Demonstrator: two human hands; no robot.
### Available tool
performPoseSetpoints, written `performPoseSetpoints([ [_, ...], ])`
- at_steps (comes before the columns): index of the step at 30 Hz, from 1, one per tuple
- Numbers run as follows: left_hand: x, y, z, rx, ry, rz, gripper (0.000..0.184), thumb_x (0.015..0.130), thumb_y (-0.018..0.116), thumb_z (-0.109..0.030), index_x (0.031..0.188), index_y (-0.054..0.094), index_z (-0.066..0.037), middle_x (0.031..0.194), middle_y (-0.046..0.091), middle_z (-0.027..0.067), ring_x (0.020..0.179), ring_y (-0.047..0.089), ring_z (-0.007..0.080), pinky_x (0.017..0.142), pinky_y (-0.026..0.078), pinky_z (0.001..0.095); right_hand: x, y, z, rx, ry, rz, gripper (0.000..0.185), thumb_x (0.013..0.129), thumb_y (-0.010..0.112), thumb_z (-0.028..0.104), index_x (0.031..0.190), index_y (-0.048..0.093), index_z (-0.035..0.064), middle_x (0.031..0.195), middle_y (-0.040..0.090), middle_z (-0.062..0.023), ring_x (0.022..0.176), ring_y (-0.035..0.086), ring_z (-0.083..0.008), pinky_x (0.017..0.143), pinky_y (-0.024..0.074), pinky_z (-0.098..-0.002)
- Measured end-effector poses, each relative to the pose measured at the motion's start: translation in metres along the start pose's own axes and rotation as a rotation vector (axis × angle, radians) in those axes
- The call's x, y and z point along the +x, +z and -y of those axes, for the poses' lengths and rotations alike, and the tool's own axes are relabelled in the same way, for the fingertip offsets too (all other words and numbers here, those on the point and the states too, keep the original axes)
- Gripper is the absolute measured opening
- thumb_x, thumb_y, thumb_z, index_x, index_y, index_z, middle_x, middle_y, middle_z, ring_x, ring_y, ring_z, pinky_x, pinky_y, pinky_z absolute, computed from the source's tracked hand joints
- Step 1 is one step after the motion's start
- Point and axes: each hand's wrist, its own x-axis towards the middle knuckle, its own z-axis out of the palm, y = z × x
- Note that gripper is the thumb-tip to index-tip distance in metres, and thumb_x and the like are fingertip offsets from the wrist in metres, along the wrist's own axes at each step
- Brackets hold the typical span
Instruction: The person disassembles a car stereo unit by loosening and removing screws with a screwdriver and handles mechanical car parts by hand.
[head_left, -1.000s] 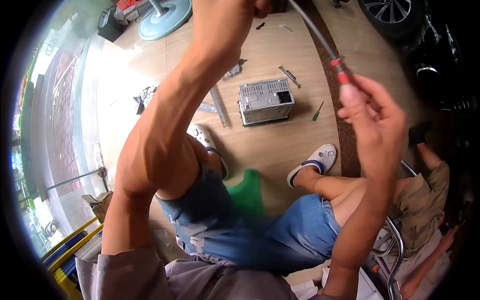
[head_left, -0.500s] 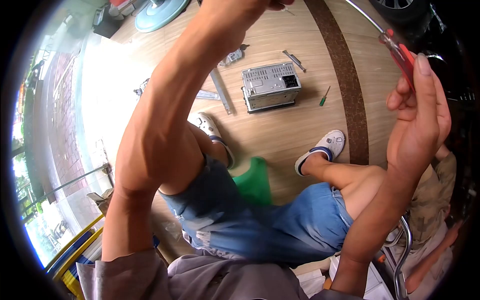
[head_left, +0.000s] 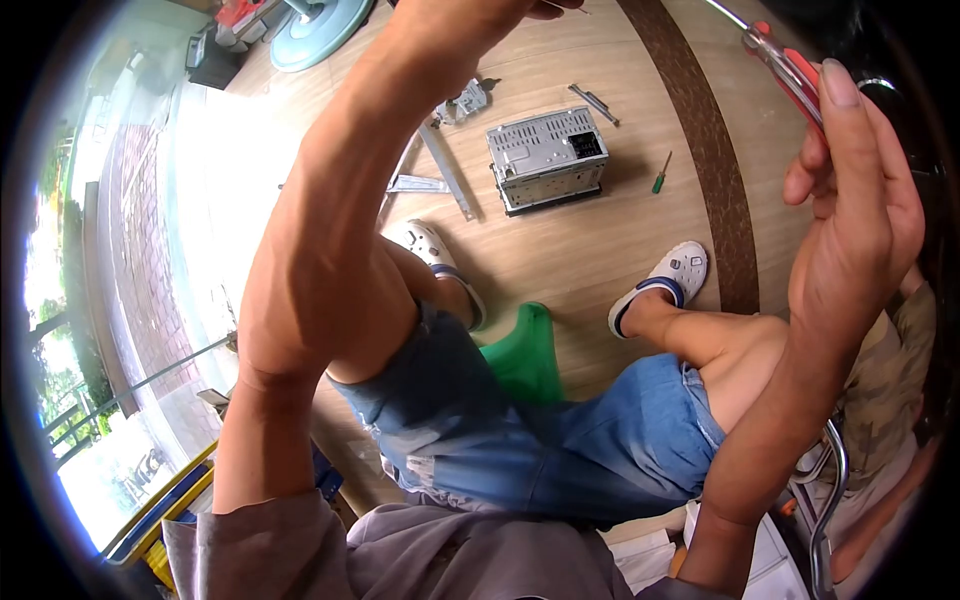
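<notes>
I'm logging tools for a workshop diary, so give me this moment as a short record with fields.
Right hand: grips a red-handled tool, shaft cut off by the picture's top edge
Left hand: raised, mostly out of view; grip cannot be told
Floor: slotted metal unit; green-handled screwdriver right of it; metal strips left of it
Footwear: white clogs, blue straps

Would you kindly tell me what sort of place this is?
Probably a repair workshop: a vented metal unit and a green-handled screwdriver rest on the floor, and the right hand holds a red-handled tool.
</notes>
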Motion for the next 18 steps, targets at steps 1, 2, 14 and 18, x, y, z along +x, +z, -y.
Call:
performPoseSetpoints([
  [1, 0.002, 0.0, 0.002, 0.002, -0.011, -0.002, 0.041, 0.103, 0.067, -0.031, 0.123, 0.071, 0.004, 0.107, 0.072, 0.0134, 0.093, 0.067, 0.0197, 0.084, 0.055, 0.0329, 0.0, 0.0, -0.001, 0.005, -0.003, -0.003, 0.032, 0.098, 0.073, 0.028, 0.108, 0.076, -0.0028, 0.072, 0.059, -0.0012, 0.06, 0.051, -0.0081, 0.058, 0.0376, -0.0205],
  [2, 0.004, 0.001, 0.003, 0.003, -0.021, -0.004, 0.04, 0.103, 0.067, -0.031, 0.123, 0.071, 0.004, 0.107, 0.072, 0.0134, 0.093, 0.067, 0.0196, 0.084, 0.055, 0.0329, 0.0, 0.0, -0.002, 0.01, -0.006, -0.006, 0.032, 0.098, 0.074, 0.028, 0.108, 0.076, -0.0029, 0.072, 0.059, -0.0011, 0.06, 0.051, -0.0082, 0.058, 0.0377, -0.0207],
  [14, 0.014, 0.007, 0.013, 0.052, 0.049, -0.075, 0.04, 0.104, 0.067, -0.03, 0.126, 0.07, 0.004, 0.103, 0.073, 0.0137, 0.088, 0.067, 0.0194, 0.082, 0.056, 0.0337, -0.007, 0.007, 0.002, -0.027, -0.049, -0.01, 0.03, 0.096, 0.076, 0.025, 0.104, 0.076, -0.0032, 0.073, 0.061, -0.001, 0.06, 0.052, -0.008, 0.058, 0.0399, -0.0221],
  [18, 0.011, 0.009, 0.013, 0.347, 0.157, -0.065, 0.047, 0.105, 0.064, -0.035, 0.131, 0.067, 0.003, 0.115, 0.073, 0.0213, 0.104, 0.07, 0.0275, 0.091, 0.058, 0.0395, -0.009, 0.008, 0.006, -0.014, -0.049, -0.002, 0.027, 0.097, 0.074, 0.024, 0.101, 0.076, -0.003, 0.072, 0.063, -0.0014, 0.059, 0.052, -0.0074, 0.057, 0.0399, -0.0227],
])
